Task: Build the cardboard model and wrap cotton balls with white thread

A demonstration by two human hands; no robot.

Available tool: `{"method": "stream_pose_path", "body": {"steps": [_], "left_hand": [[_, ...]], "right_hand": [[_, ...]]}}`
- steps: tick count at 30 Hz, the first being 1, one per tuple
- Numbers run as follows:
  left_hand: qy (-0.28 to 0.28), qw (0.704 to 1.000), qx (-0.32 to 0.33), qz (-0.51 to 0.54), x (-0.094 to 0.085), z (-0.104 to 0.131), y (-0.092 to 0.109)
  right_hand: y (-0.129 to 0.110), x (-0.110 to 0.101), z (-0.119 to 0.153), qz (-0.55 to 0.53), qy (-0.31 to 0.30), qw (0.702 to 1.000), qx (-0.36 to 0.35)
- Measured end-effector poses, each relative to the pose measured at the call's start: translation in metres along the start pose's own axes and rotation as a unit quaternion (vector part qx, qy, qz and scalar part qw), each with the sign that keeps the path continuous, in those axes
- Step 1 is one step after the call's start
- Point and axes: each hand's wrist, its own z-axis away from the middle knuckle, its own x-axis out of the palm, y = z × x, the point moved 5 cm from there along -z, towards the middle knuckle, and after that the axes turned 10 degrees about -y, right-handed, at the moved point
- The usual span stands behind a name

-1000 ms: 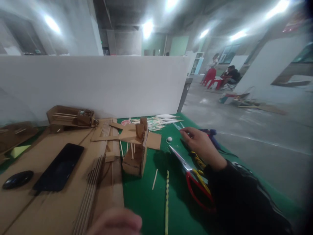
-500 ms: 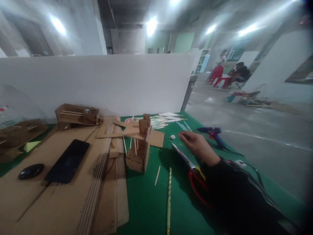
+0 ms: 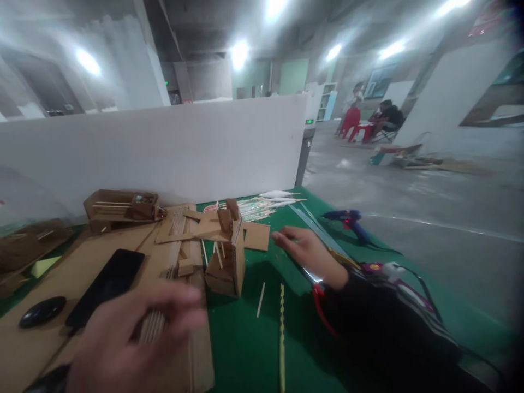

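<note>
My left hand (image 3: 139,333), blurred, hovers over the cardboard sheet at the lower left, its thumb and fingers apart with nothing between them. My right hand (image 3: 309,251) is above the green table, its fingers pressed together; what they hold, if anything, is too small to name. Beneath its wrist lie scissors with red handles (image 3: 323,314), partly hidden. Between the hands stands a small cardboard structure (image 3: 229,267) with thin sticks in it. A short stick (image 3: 261,300) and a yellow patterned strip (image 3: 282,333) lie on the green surface (image 3: 245,349).
A blue glue gun (image 3: 347,218) lies at the right. The phone (image 3: 104,286) and black mouse (image 3: 43,311) are at the left. Skewers (image 3: 257,207) lie near the white partition (image 3: 196,147). Two people are in the far background.
My left hand has come into view at the lower left. My right hand has moved left and slightly down, and the white ball near its fingertips no longer shows. The camera view has shifted.
</note>
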Motion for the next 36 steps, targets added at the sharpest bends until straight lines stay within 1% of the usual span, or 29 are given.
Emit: {"method": "stream_pose_path", "body": {"steps": [1,3,4,6,8,10,11,14,16,18,20,22,24,26,28,30,32,36], "left_hand": [[-0.002,1.000,0.000,-0.005,-0.001,-0.014,0.002],[0.029,0.999,0.012,-0.020,-0.002,-0.040,0.008],[0.019,0.999,0.013,-0.026,0.003,-0.052,0.009],[-0.017,1.000,0.016,-0.019,0.017,-0.071,0.011],[-0.032,0.999,0.037,0.017,0.028,-0.081,0.012],[-0.043,0.995,0.066,0.061,0.034,-0.085,0.011],[-0.059,0.991,0.085,0.083,0.036,-0.087,0.011],[-0.137,0.968,0.147,0.148,0.037,-0.094,0.012],[-0.177,0.952,0.175,0.179,0.035,-0.099,0.012],[-0.194,0.941,0.189,0.201,0.034,-0.103,0.011],[-0.209,0.933,0.195,0.217,0.033,-0.106,0.010],[-0.219,0.930,0.196,0.219,0.034,-0.108,0.008],[-0.205,0.936,0.208,0.196,0.034,-0.108,0.006],[-0.158,0.948,0.229,0.154,0.033,-0.107,0.002],[-0.107,0.957,0.243,0.115,0.034,-0.106,-0.001],[-0.077,0.962,0.243,0.093,0.036,-0.105,-0.005],[-0.073,0.965,0.238,0.083,0.040,-0.105,-0.006],[-0.092,0.964,0.238,0.070,0.042,-0.105,-0.006]], "right_hand": [[-0.007,0.007,-0.003,-0.023,-0.012,1.000,-0.016],[-0.021,0.022,-0.009,-0.064,-0.046,0.996,-0.048],[-0.028,0.030,-0.012,-0.081,-0.064,0.993,-0.061],[-0.040,0.043,-0.015,-0.106,-0.098,0.986,-0.082],[-0.048,0.053,-0.013,-0.120,-0.109,0.983,-0.088],[-0.053,0.058,-0.007,-0.128,-0.085,0.985,-0.082],[-0.053,0.058,-0.003,-0.134,-0.060,0.986,-0.078],[-0.055,0.058,0.007,-0.132,-0.006,0.989,-0.066],[-0.058,0.053,0.012,-0.123,0.022,0.990,-0.070],[-0.066,0.043,0.014,-0.120,0.062,0.986,-0.096],[-0.078,0.030,0.014,-0.113,0.101,0.978,-0.144],[-0.093,0.020,0.012,-0.091,0.117,0.969,-0.197],[-0.105,0.015,0.005,-0.062,0.112,0.964,-0.234],[-0.114,0.015,-0.003,-0.041,0.105,0.961,-0.253],[-0.118,0.018,-0.010,-0.036,0.108,0.959,-0.261],[-0.118,0.022,-0.015,-0.037,0.110,0.957,-0.266],[-0.117,0.025,-0.017,-0.035,0.109,0.956,-0.271],[-0.114,0.026,-0.018,-0.017,0.110,0.955,-0.276]]}}
